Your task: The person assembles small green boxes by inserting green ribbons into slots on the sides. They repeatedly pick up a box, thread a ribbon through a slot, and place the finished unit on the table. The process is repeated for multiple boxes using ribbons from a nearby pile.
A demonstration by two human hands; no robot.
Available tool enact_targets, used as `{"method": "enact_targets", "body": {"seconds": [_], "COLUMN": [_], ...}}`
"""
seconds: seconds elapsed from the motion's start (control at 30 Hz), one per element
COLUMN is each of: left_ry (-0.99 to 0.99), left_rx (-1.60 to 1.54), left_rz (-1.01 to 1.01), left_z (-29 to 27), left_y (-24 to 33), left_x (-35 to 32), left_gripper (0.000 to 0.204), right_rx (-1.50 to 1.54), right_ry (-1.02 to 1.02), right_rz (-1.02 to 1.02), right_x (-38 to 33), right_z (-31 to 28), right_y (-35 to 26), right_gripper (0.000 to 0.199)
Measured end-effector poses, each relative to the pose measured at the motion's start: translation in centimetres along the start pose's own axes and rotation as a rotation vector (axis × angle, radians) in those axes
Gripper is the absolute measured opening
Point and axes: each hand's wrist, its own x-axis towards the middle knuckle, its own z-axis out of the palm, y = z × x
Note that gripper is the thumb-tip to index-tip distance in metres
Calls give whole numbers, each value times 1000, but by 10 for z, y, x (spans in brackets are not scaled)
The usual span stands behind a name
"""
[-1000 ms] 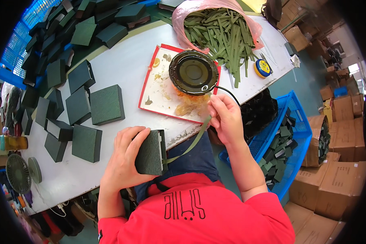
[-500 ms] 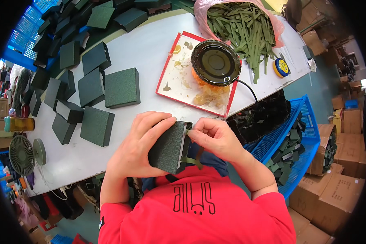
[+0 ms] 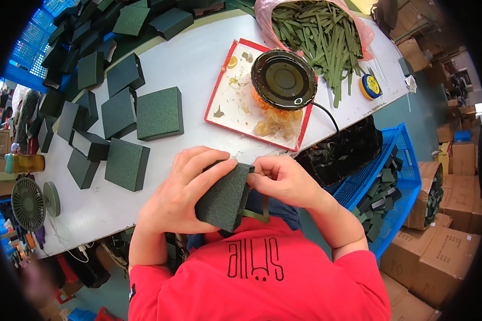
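Note:
A dark green textured box (image 3: 222, 198) is tilted in front of my chest, near the table's front edge. My left hand (image 3: 185, 190) is closed round it from the left, thumb below and fingers over the top. At the box's upper right edge, my right hand (image 3: 281, 181) is closed in a pinch. A narrow green ribbon (image 3: 257, 215) leaves the lower right side of the box, loops out and runs up toward the right fingers. The fingertips hide where its upper end meets the box.
Several similar boxes (image 3: 159, 113) lie on the white table's left. Ahead, a round black pot (image 3: 284, 80) of dark liquid stands on a red-rimmed tray (image 3: 213, 101). A pink bag (image 3: 367, 45) holds green ribbon strips. Right of me is a blue crate (image 3: 409, 160).
The box has turned in my left hand, so its open right side shows less. My right fingers have stayed at its upper right edge and moved slightly.

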Motion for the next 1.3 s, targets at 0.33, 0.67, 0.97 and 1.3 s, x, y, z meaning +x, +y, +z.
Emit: {"method": "enact_targets", "body": {"seconds": [0.33, 0.67, 0.97, 1.3], "left_ry": [26, 28, 9, -25], "left_rx": [4, 20, 19, 50], "left_rz": [-44, -47, -65, -43], "left_z": [-2, -4, 0, 5], "left_y": [-9, -3, 2, 5], "left_x": [-5, -1, -2, 3], "left_gripper": [94, 87, 87, 87], "right_rx": [109, 50, 187, -197], "right_ry": [9, 368, 352, 308], "right_rz": [-23, -314, -327, -249], "right_x": [-4, -4, -4, -5], "right_z": [-15, 0, 16, 19], "right_y": [-6, 20, 17, 4], "right_gripper": [20, 19, 29, 50]}}
